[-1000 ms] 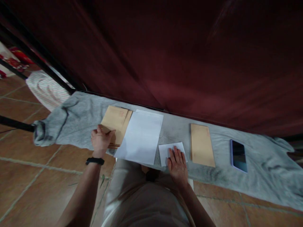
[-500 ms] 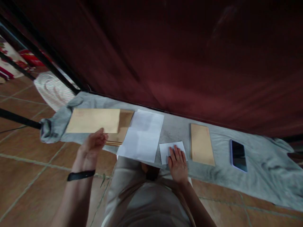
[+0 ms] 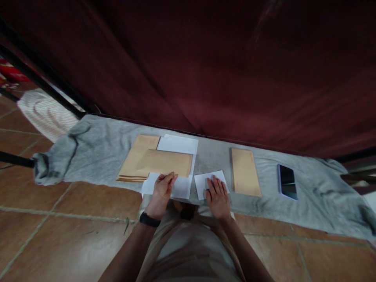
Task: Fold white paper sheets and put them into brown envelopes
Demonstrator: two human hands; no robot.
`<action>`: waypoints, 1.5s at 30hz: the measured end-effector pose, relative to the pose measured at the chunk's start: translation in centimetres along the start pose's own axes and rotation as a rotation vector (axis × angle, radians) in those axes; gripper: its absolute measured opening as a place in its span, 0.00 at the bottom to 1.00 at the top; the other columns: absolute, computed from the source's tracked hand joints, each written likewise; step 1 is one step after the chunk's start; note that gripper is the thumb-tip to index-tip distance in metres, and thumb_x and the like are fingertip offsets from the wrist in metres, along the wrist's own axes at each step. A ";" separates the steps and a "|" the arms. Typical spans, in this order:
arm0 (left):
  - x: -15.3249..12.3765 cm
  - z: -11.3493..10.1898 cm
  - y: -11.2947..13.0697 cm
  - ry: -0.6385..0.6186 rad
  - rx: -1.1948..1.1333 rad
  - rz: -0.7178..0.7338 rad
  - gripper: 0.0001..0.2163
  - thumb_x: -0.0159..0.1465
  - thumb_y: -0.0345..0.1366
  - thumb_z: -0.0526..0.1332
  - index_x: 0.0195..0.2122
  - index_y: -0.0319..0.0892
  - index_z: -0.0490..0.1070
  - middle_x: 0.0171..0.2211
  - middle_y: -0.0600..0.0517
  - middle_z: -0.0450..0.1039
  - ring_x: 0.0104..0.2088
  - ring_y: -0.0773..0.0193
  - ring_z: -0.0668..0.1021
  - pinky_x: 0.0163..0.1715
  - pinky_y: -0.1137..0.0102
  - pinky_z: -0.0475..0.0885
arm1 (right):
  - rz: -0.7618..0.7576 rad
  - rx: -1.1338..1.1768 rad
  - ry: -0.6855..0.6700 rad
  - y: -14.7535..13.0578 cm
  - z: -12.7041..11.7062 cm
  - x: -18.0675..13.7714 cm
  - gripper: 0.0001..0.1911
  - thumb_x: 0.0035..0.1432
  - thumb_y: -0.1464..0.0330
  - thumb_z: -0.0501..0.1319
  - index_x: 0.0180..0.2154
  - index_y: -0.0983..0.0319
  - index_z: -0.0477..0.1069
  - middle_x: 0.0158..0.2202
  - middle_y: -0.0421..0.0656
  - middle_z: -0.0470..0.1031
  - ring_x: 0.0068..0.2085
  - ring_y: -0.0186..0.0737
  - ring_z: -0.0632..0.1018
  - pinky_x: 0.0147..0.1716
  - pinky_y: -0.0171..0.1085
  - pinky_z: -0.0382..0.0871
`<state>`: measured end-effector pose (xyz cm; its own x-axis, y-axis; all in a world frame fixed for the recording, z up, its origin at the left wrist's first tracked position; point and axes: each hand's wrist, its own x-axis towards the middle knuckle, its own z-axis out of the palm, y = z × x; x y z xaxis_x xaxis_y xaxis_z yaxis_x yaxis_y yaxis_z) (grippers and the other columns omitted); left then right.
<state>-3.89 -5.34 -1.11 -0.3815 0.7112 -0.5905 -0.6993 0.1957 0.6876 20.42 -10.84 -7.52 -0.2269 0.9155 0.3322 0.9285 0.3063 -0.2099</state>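
Observation:
My left hand [image 3: 163, 190] pinches the lower edge of a tan paper envelope [image 3: 169, 162], held crosswise over the white paper sheets [image 3: 180, 145]. Its left end overlaps a stack of similar envelopes [image 3: 133, 160]. My right hand [image 3: 217, 196] lies flat with fingers spread on a folded white paper [image 3: 202, 184] near the front edge of the surface. Right of that hand rests another small pile of tan envelopes [image 3: 246, 172].
A grey cloth [image 3: 96, 152] covers the long narrow surface. Farther right lies a phone [image 3: 287, 182]. A dark red curtain [image 3: 205, 78] hangs along the back, and black metal bars [image 3: 44, 82] cross at the left. Tiled floor [image 3: 88, 219] shows in front.
My left hand has carried the envelope rightward, from the left of the stack to over the white sheets. My right hand stays on the folded paper. The view has shifted slightly.

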 end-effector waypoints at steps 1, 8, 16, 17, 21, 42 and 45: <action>0.0 -0.2 -0.3 -0.006 0.000 0.000 0.17 0.49 0.21 0.71 0.18 0.43 0.62 0.21 0.59 0.75 0.30 0.69 0.82 0.42 0.72 0.79 | 0.008 0.020 -0.009 0.0 -0.1 0.0 0.26 0.73 0.65 0.52 0.69 0.59 0.60 0.72 0.50 0.57 0.72 0.51 0.60 0.69 0.55 0.55; -0.1 -0.9 -1.0 -0.067 -0.006 0.014 0.15 0.49 0.24 0.72 0.20 0.43 0.65 0.22 0.59 0.76 0.32 0.70 0.82 0.50 0.68 0.78 | 0.184 0.403 -0.037 -1.6 -1.6 2.9 0.26 0.72 0.62 0.50 0.66 0.63 0.64 0.67 0.54 0.65 0.68 0.49 0.67 0.66 0.51 0.64; -1.2 -1.1 0.0 -0.113 -0.013 -0.030 0.14 0.45 0.23 0.76 0.20 0.41 0.70 0.23 0.57 0.79 0.32 0.68 0.83 0.48 0.68 0.79 | 0.660 1.260 -0.236 -6.0 -0.6 10.3 0.22 0.59 0.57 0.62 0.52 0.59 0.75 0.38 0.42 0.80 0.38 0.41 0.79 0.36 0.39 0.79; -1.4 -1.3 0.1 -0.116 -0.005 -0.039 0.14 0.45 0.23 0.76 0.20 0.41 0.71 0.23 0.56 0.79 0.32 0.68 0.83 0.48 0.68 0.79 | 0.701 1.331 -0.269 -6.2 -0.5 10.8 0.20 0.57 0.57 0.62 0.48 0.59 0.76 0.35 0.40 0.79 0.36 0.39 0.78 0.33 0.38 0.79; -1.8 -2.3 0.3 -0.124 0.040 -0.084 0.11 0.45 0.24 0.77 0.23 0.40 0.75 0.26 0.55 0.81 0.31 0.67 0.84 0.45 0.68 0.80 | 0.737 1.415 -0.323 -6.4 -0.5 11.6 0.14 0.51 0.59 0.63 0.38 0.60 0.76 0.28 0.37 0.74 0.30 0.35 0.74 0.26 0.33 0.76; -1.1 -2.4 3.5 -0.561 1.364 0.846 0.33 0.54 0.40 0.73 0.62 0.52 0.71 0.70 0.44 0.62 0.71 0.41 0.60 0.69 0.46 0.53 | 0.656 1.261 -0.340 -6.0 1.2 12.0 0.05 0.51 0.65 0.61 0.28 0.60 0.72 0.26 0.36 0.71 0.28 0.34 0.74 0.22 0.31 0.74; 1.4 -1.6 5.0 -0.584 1.752 1.028 0.49 0.53 0.43 0.74 0.73 0.50 0.52 0.76 0.41 0.40 0.75 0.37 0.45 0.69 0.39 0.39 | 0.637 1.254 -0.342 -5.9 1.1 11.9 0.06 0.53 0.65 0.60 0.31 0.60 0.74 0.28 0.37 0.73 0.30 0.35 0.75 0.23 0.31 0.76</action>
<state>-8.88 -4.42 0.77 0.2638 0.9598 0.0958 0.8774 -0.2800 0.3896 11.93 -1.46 -3.38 -0.1061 0.9422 -0.3178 0.0733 -0.3114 -0.9475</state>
